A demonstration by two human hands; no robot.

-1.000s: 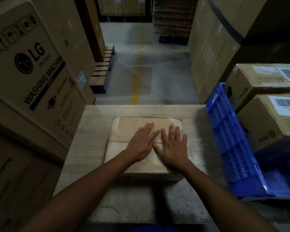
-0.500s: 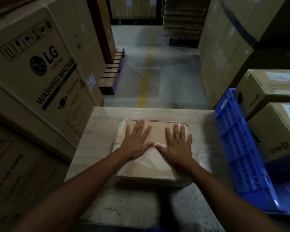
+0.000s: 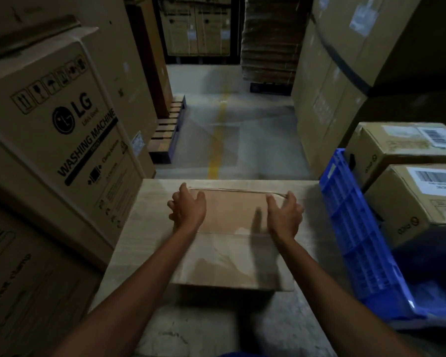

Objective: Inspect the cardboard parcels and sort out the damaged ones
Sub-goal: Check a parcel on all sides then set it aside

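A flat, worn cardboard parcel (image 3: 232, 243) lies on the wooden table (image 3: 150, 228), its top creased and scuffed with a flap seam across the middle. My left hand (image 3: 187, 208) sits at the parcel's far left corner, fingers curled over the left edge. My right hand (image 3: 285, 215) is at the far right corner, fingers bent over that edge. Both hands grip the parcel by its far corners.
Large washing machine cartons (image 3: 62, 130) stand stacked against the table's left side. A blue plastic crate (image 3: 355, 240) sits to the right, with two labelled cardboard boxes (image 3: 417, 202) beyond it. Past the table runs a concrete aisle with a yellow line (image 3: 218, 140), pallets and tall cartons.
Both hands have moved apart from the middle of the parcel's top to its far left and right corners, and the fingers have gone from flat to curled over the edges.
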